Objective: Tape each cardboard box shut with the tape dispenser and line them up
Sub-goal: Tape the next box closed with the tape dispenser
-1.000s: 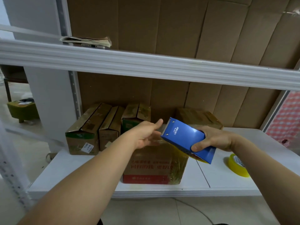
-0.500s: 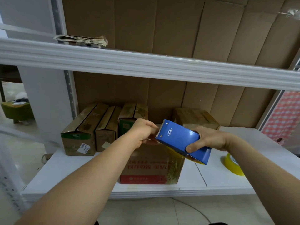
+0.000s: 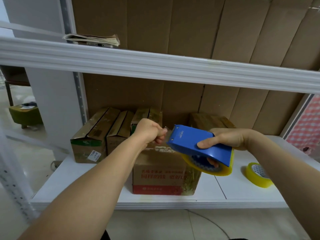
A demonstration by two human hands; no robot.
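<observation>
I see a glossy blue plastic dispenser (image 3: 194, 142), matt brown cardboard box (image 3: 162, 172) at 6 o'clock, smooth white shelf (image 3: 242, 194).

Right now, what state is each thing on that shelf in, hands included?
Left hand: fingers curled, pinching the tape end at the dispenser's front.
Right hand: grips the blue tape dispenser, held above the front box.
Front box: upright on the lower shelf; top hidden.
Three back boxes: lined up side by side.
Spare tape roll: lying loose on the shelf.

White metal shelving (image 3: 155, 70) stands against brown cardboard panels (image 3: 173, 23). Pale tiled floor (image 3: 26, 158) lies left, with a green stool (image 3: 24, 115).
</observation>
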